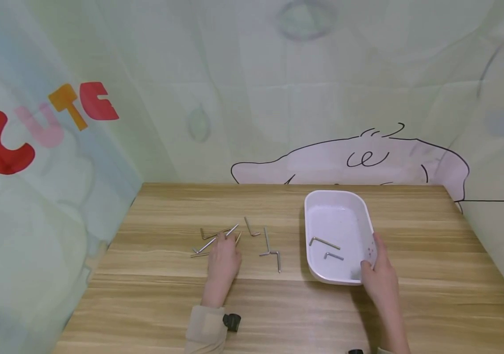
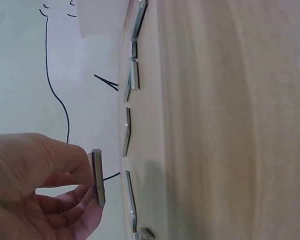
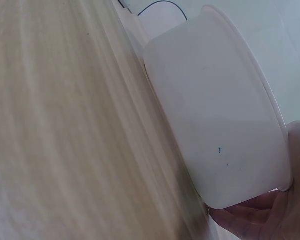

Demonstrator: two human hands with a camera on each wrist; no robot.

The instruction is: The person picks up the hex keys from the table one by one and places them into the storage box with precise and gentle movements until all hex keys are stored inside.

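My left hand (image 1: 224,258) pinches a hex key (image 2: 98,177) between thumb and fingers, above the table in the left wrist view. Around that hand lie several L-shaped hex keys, among them a silver one (image 1: 205,245) to its left and another (image 1: 267,241) to its right. At the right, my right hand (image 1: 381,280) grips a white tray (image 1: 329,221) by its near right corner, thumb over the rim and fingers below. Inside the tray are two hex keys, a longer brassy one (image 1: 326,243) and a shorter silver one (image 1: 334,256).
Everything stands on a wood-grain table (image 1: 278,314). A printed curtain (image 1: 252,98) with cartoon drawings and coloured letters hangs along the back and both sides. A black strap piece (image 1: 232,322) sits at the left sleeve cuff.
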